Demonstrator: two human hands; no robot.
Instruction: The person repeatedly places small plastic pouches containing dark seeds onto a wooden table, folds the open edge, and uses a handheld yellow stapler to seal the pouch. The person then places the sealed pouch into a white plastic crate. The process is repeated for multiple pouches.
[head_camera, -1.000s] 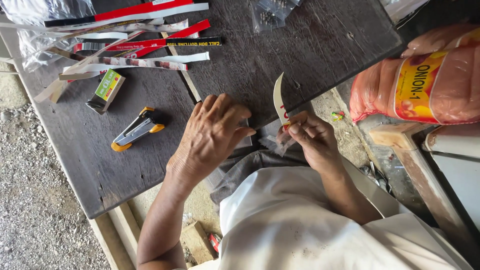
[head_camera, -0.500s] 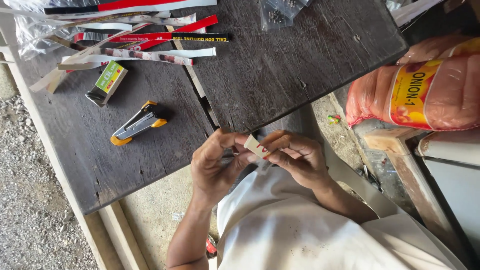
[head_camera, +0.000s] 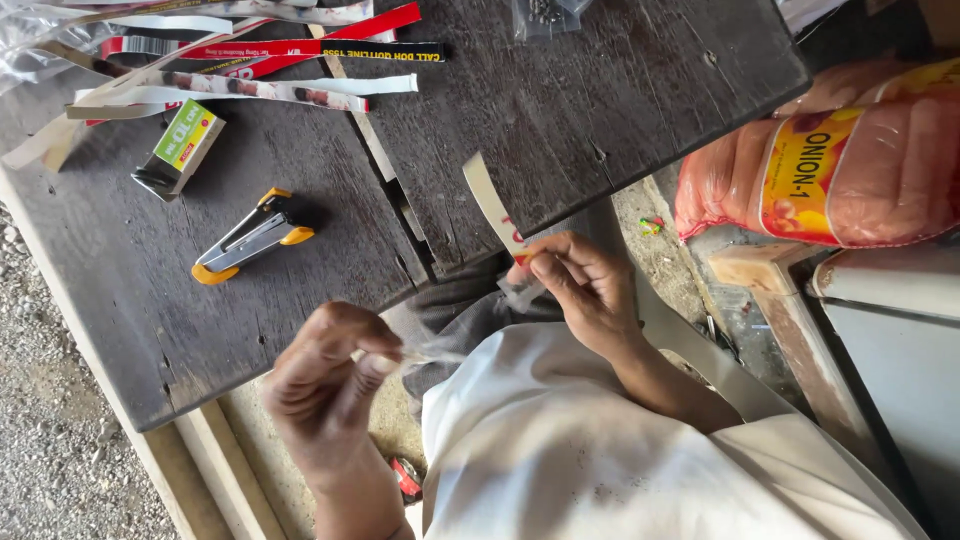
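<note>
My right hand (head_camera: 585, 290) pinches the lower end of a pale cardboard strip (head_camera: 488, 198), which rises over the edge of the dark wooden table (head_camera: 600, 110). A bit of clear plastic film (head_camera: 520, 292) sits under its fingers. My left hand (head_camera: 330, 375) is lower and to the left, off the table's edge, with thumb and fingertips closed on a thin wisp of clear plastic (head_camera: 425, 352). The hands are apart, both above my lap and white shirt (head_camera: 600, 450).
On the table lie a yellow-and-grey stapler (head_camera: 250, 237), a small green-and-yellow box (head_camera: 182, 143), a heap of red, white and black card strips (head_camera: 250, 65) and a clear bag (head_camera: 545, 15). An orange mesh sack (head_camera: 830, 160) rests at right. Gravel floor (head_camera: 50, 440) at left.
My hands were together at the strip; they have since separated. The left hand moved down and left with clear plastic, and the strip stands up again in my right hand.
</note>
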